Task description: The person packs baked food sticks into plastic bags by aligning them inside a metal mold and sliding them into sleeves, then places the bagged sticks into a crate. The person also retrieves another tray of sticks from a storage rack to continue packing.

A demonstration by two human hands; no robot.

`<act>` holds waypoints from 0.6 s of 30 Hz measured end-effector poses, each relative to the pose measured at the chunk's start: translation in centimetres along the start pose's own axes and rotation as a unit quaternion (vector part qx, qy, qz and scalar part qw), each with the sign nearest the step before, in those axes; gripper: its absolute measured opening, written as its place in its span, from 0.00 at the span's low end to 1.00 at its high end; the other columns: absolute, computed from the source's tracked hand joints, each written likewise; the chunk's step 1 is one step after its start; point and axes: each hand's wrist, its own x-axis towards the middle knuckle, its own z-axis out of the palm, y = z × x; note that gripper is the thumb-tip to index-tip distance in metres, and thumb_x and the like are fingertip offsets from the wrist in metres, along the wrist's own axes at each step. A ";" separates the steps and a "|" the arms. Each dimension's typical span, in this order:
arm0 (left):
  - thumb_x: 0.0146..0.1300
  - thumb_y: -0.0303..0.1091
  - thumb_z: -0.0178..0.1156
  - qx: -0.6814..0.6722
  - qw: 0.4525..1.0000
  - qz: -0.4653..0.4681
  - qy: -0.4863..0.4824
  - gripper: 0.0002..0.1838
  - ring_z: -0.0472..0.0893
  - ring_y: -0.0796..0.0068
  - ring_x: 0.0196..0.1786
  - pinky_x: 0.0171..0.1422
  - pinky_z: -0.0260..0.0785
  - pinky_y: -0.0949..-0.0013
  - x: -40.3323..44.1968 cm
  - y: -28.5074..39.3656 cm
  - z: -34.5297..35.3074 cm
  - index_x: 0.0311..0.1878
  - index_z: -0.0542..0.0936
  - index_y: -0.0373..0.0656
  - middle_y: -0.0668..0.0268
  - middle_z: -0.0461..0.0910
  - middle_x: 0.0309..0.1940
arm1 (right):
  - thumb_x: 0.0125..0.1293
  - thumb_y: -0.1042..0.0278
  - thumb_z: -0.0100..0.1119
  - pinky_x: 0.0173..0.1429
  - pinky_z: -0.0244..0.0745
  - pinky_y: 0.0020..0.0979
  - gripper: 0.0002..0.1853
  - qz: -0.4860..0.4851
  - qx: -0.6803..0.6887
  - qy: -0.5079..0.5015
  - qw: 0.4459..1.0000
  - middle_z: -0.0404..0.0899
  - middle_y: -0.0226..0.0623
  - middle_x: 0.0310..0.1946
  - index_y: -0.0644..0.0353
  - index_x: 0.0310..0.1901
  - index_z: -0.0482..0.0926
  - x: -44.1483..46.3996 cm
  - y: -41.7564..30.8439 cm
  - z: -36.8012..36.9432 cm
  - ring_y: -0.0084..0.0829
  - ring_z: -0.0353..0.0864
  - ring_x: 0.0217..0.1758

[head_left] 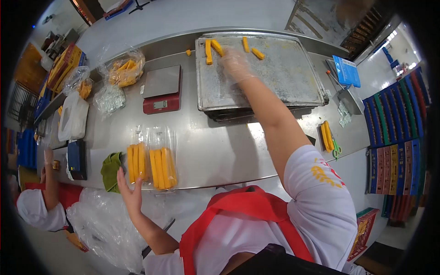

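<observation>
Our worktop (206, 153) is carrying everything, and at its far side the tray (275, 82) is sitting on a dark stack (229, 114) — if that is standing unevenly, a hard lean could be shifting it. At the near edge, two clear bags (162, 169) are holding yellow sticks, and a nudge could be sending one bag over. Our left hand (131, 195) is spreading its fingers beside them, by a green cloth (111, 172); a catching finger could be dragging either. Our right hand (236, 66), in a clear glove, is hovering over the tray's left half. Its fingertips are lying near a loose stick (217, 47) — we cannot tell whether they are pinching it. Squeezing hard could be snapping it, and slack plastic could be spoiling our grip.
</observation>
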 end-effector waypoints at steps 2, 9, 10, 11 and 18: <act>0.54 0.30 0.60 -0.018 0.998 -0.045 0.038 0.33 0.58 0.57 0.67 0.69 0.48 0.61 -1.2 -0.6 -0.9 0.64 0.61 0.43 0.54 0.57 0.65 | 0.58 0.65 0.48 0.50 0.67 0.40 0.12 -0.047 0.021 0.054 0.997 0.75 0.51 0.39 0.60 0.39 0.76 -1.9 0.5 -1.4 0.49 0.73 0.46; 0.56 0.26 0.57 -0.025 0.992 -0.057 0.106 0.30 0.58 0.61 0.67 0.68 0.48 0.63 -1.3 -3.2 -2.0 0.63 0.63 0.44 0.56 0.59 0.64 | 0.60 0.67 0.51 0.48 0.69 0.39 0.11 -0.192 -0.026 -0.049 0.980 0.74 0.49 0.43 0.58 0.42 0.77 -10.4 5.9 -7.7 0.44 0.72 0.49; 0.56 0.26 0.57 -0.011 0.994 -0.048 0.099 0.29 0.58 0.61 0.66 0.68 0.49 0.62 -0.7 -2.6 -1.8 0.63 0.64 0.44 0.57 0.59 0.64 | 0.61 0.64 0.52 0.51 0.69 0.37 0.13 -0.201 0.044 -0.058 0.977 0.73 0.49 0.48 0.58 0.46 0.76 -10.4 6.4 -7.5 0.43 0.72 0.53; 0.56 0.25 0.56 0.005 0.995 -0.039 0.094 0.28 0.59 0.61 0.66 0.68 0.49 0.62 0.0 -2.0 -1.7 0.63 0.64 0.44 0.57 0.60 0.64 | 0.61 0.64 0.52 0.51 0.69 0.37 0.13 -0.203 0.045 -0.060 0.976 0.73 0.49 0.48 0.58 0.46 0.76 -9.0 6.8 -7.3 0.43 0.72 0.53; 0.55 0.24 0.56 -0.050 0.994 -0.009 0.099 0.28 0.60 0.61 0.66 0.68 0.50 0.62 2.0 0.9 -1.2 0.62 0.65 0.45 0.57 0.61 0.63 | 0.57 0.57 0.49 0.55 0.67 0.42 0.21 -0.029 -0.157 0.119 0.980 0.75 0.52 0.46 0.62 0.47 0.74 3.2 7.6 -2.3 0.48 0.73 0.52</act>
